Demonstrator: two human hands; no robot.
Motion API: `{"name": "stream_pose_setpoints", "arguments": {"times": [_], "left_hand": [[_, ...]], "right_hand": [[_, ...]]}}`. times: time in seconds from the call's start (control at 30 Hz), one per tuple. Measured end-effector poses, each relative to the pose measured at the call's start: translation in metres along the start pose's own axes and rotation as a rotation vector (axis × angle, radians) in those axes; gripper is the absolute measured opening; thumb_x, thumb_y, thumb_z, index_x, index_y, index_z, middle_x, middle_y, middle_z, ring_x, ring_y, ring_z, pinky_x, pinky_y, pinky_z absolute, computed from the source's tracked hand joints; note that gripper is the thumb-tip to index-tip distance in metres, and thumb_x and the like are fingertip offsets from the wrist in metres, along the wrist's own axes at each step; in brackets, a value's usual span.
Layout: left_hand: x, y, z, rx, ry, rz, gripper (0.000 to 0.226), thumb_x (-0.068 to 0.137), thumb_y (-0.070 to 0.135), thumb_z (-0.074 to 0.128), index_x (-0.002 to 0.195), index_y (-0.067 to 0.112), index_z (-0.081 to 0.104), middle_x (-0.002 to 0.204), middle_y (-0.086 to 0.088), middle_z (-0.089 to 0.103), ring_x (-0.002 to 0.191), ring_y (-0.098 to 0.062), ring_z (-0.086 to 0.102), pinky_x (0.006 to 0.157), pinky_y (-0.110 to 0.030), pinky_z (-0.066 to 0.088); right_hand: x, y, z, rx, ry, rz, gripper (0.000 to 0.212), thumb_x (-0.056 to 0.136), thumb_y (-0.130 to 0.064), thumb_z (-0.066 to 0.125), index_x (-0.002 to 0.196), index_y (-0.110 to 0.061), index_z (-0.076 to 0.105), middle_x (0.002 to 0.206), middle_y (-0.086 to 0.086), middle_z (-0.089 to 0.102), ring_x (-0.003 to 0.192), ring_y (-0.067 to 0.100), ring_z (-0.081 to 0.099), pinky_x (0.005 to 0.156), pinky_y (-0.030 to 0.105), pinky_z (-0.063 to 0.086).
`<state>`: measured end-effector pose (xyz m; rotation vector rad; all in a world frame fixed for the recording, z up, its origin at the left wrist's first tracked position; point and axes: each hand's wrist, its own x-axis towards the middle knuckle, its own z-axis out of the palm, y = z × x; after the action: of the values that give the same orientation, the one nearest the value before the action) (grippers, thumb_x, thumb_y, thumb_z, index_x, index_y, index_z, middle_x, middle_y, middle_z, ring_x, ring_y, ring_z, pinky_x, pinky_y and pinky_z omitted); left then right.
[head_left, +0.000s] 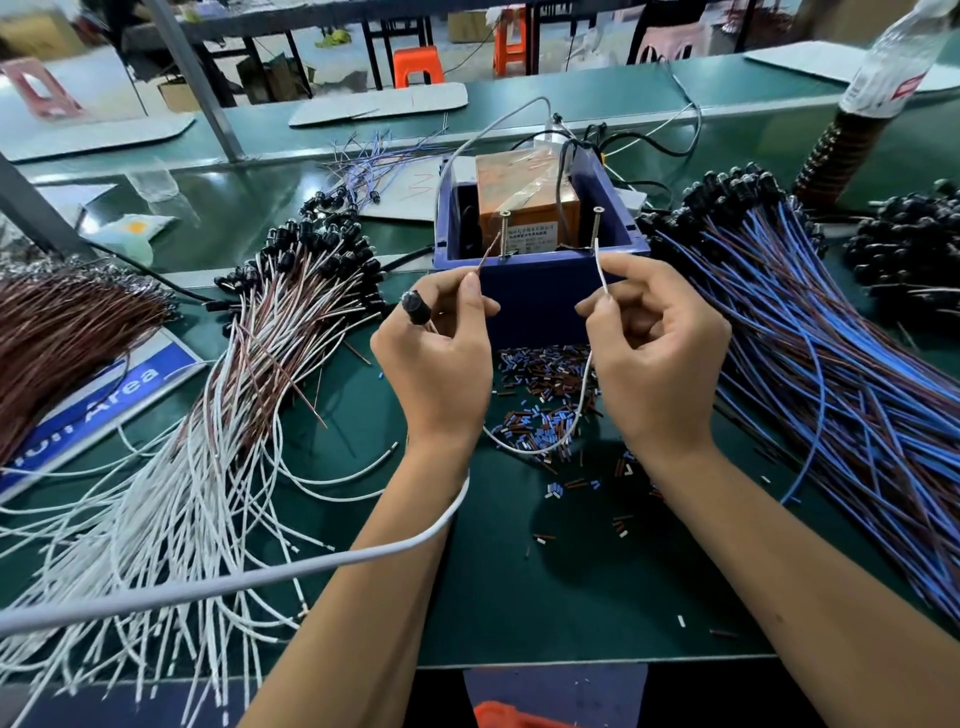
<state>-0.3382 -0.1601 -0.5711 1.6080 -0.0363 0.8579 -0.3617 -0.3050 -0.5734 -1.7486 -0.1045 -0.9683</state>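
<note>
Blue sign on bench reads "Area", orange unit's label too blurred to read

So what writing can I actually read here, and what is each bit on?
"Area": on the blue and white sign lying at the left; the word before it is half hidden by wires, unreadable.
White label on the orange block in the blue box: print too small to read.
Red label on the plastic bottle at top right: blurred, unreadable.

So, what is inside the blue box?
The blue box holds an orange block with a label, and cables. Two screws stand at its front wall, which hides the bottom.
</note>
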Motion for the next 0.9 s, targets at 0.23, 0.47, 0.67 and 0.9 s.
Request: {"name": "stream_pose_setpoints", "arguments": {"times": [0.23,0.47,0.67,0.9], "left_hand": [[-0.001,0.008,-0.001,0.109,-0.006,0.145,0.011,0.094,0.0,0.068,0.087,-0.001,0.077,0.065,0.006,0.066,0.057,0.009,0.057,0.065,-0.003,0.039],[-0.001,0.011,-0.003,0.108,0.007,0.111,0.011,0.095,0.003,0.068,0.089,0.002,0.077,0.065,0.005,0.067,0.06,0.005,0.06,0.066,-0.004,0.04],[0.004,0.019,-0.005,-0.04,0.0,0.043,0.012,0.097,0.008,0.065,0.089,0.011,0.074,0.068,-0.002,0.07,0.063,-0.015,0.063,0.066,-0.023,0.047],[0.015,0.088,0.065,-0.162,-0.485,0.139,0.012,0.095,0.008,0.069,0.084,0.006,0.075,0.065,0.0,0.071,0.06,-0.012,0.068,0.064,-0.022,0.053]], "right_hand": [[0.002,0.001,0.001,-0.015,-0.008,-0.029,0.024,0.09,0.001,0.062,0.11,-0.004,0.074,0.08,0.001,0.075,0.063,0.011,0.067,0.058,0.019,0.05],[0.001,-0.001,-0.001,-0.007,-0.01,-0.022,0.025,0.092,0.0,0.061,0.113,-0.006,0.073,0.081,-0.001,0.074,0.064,0.012,0.068,0.06,0.021,0.052],[0.001,-0.002,-0.006,0.116,0.042,0.017,0.014,0.093,-0.001,0.055,0.103,-0.007,0.062,0.077,0.001,0.067,0.055,0.015,0.058,0.053,0.027,0.046],[0.017,0.003,-0.042,0.041,0.176,0.099,0.024,0.099,-0.007,0.054,0.11,-0.011,0.075,0.087,-0.001,0.073,0.054,0.029,0.062,0.049,0.045,0.05]]}}
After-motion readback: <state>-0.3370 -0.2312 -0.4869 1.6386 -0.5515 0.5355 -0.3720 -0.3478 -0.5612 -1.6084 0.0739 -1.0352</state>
